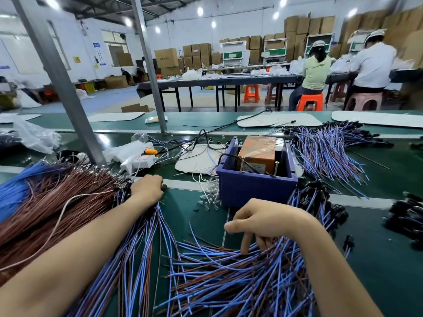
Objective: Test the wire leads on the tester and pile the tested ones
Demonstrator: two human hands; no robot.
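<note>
Blue bin [254, 187] sits mid-belt with the orange tester [259, 152] inside it.

Left of bin: left hand [147, 189] lies over the black connector ends of a bundle of leads [137, 243], fingers curled around them, holding.

In front of bin: right hand [265, 219] is dug into a loose pile of leads [240, 277]. Forefinger points down and touches the wires, other fingers are curled among them. Cannot tell if any lead is pinched.

Right of and behind bin: another heap of leads [327, 147], fanned out.

Far left of bin: brown wires [59, 202].
</note>
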